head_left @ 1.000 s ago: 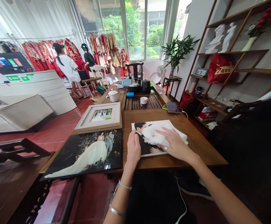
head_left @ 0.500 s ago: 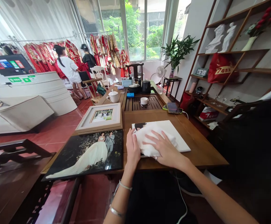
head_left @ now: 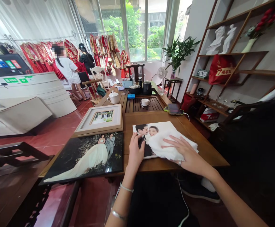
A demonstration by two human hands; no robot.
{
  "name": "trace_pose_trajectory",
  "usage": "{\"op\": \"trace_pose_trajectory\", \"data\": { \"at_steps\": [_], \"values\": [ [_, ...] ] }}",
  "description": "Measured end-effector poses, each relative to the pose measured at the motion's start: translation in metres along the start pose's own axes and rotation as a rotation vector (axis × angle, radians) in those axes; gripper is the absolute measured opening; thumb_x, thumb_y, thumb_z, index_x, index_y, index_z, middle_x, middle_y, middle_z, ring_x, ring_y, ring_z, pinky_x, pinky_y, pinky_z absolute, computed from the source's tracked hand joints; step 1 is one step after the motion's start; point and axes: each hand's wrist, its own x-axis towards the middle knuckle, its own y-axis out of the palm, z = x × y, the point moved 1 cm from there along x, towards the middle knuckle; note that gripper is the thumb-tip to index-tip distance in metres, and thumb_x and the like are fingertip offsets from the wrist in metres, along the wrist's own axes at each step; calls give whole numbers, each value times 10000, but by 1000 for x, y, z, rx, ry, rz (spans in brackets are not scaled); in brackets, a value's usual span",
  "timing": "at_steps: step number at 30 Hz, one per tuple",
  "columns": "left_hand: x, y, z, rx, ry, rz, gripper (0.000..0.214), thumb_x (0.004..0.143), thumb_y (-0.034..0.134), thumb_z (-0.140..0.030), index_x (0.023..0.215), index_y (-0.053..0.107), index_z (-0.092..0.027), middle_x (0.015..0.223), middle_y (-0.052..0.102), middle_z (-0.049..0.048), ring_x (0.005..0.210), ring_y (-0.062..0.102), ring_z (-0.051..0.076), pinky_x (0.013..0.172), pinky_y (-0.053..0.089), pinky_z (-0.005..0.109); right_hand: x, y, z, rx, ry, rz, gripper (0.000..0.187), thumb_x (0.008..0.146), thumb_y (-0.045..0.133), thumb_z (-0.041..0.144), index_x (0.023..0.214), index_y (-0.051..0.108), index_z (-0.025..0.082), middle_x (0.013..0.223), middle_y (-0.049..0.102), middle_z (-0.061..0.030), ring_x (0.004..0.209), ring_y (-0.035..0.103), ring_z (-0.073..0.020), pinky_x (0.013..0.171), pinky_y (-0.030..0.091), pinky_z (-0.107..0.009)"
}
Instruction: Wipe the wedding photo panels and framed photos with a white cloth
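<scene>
A wedding photo panel (head_left: 147, 150) with a white border lies flat on the wooden table (head_left: 208, 153). My left hand (head_left: 136, 151) grips its left edge, thumb over the print and fingers along the side. Under my right hand (head_left: 187, 154) is a bunched white cloth (head_left: 162, 142), pressed onto the panel's right part. The fingers of that hand spread across the cloth, which covers much of the picture. Left of the panel lies a dark, glossy wedding photo (head_left: 92, 157), overhanging the table's front edge. Behind that photo sits a light wooden picture frame (head_left: 80, 129).
A phone (head_left: 174, 109) on a white cable lies beyond the panel. Farther back are a slatted tea tray (head_left: 137, 105), a white cup (head_left: 145, 102) and a lidded teapot (head_left: 114, 97). Two people stand by racks of red garments. Shelves (head_left: 222, 107) line the right.
My right hand has slid the cloth rightward over the panel, uncovering the two faces at its left. My left hand stays at the left edge.
</scene>
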Motion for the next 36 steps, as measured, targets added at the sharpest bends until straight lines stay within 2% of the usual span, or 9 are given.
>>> {"op": "trace_pose_trajectory", "data": {
  "at_steps": [9,13,16,19,22,25,29,32,36],
  "values": [
    [1,-1,0,-40,8,36,235,821,553,-155,1044,610,-196,1355,537,132,1354,398,277,1113,324,490,75,0,-65,-109,188,-45,625,851,498,512,1400,430,221,1453,438,-104,1380,288,-310,1108,216,-522],
    [1,-1,1,-17,6,41,228,824,547,-161,1040,617,-192,1353,538,137,1351,402,282,1111,327,493,110,3,-75,-146,226,-52,651,863,462,540,1397,426,168,1445,438,-144,1380,276,-318,1091,224,-531],
    [2,-1,2,-4,1,15,217,823,549,-163,1026,622,-186,1336,552,145,1332,430,282,1100,346,486,118,4,-73,-148,230,-56,629,886,429,516,1383,440,130,1431,451,-165,1376,282,-320,1092,214,-536],
    [2,0,3,-3,-5,-8,219,826,534,-149,1026,619,-176,1316,567,153,1310,458,274,1092,360,480,104,6,-63,-152,208,-47,613,873,464,500,1383,446,162,1448,436,-140,1383,266,-324,1098,196,-548],
    [2,2,4,-9,-8,-17,228,826,519,-132,1026,618,-179,1315,568,149,1311,457,271,1097,353,485,69,7,-47,-161,127,-31,564,849,505,493,1348,493,229,1469,419,-83,1382,262,-333,1100,176,-583],
    [2,3,3,-9,-4,-19,219,828,512,-131,1010,621,-184,1321,564,143,1318,448,273,1103,346,488,23,6,-28,-177,55,-38,545,814,527,310,1355,480,274,1488,392,-33,1389,250,-319,1094,200,-588],
    [2,3,1,3,12,16,229,834,494,-120,1019,619,-170,1335,550,156,1336,424,275,1116,331,479,-23,2,-4,-179,25,-28,718,688,503,120,1373,442,326,1492,385,6,1401,240,-287,1096,212,-577],
    [2,2,0,-6,20,38,288,829,484,-102,1088,590,-168,1331,553,150,1342,416,268,1119,325,481,-30,0,0,-169,38,-27,706,688,504,128,1360,454,341,1485,396,15,1400,245,-281,1096,221,-567],
    [2,1,1,3,49,50,334,830,463,-91,1140,557,-169,1326,555,140,1343,412,262,1124,312,489,-2,1,-17,-153,53,-20,606,745,504,182,1335,490,319,1478,409,-3,1386,275,-287,1090,235,-555]
  ]
}}
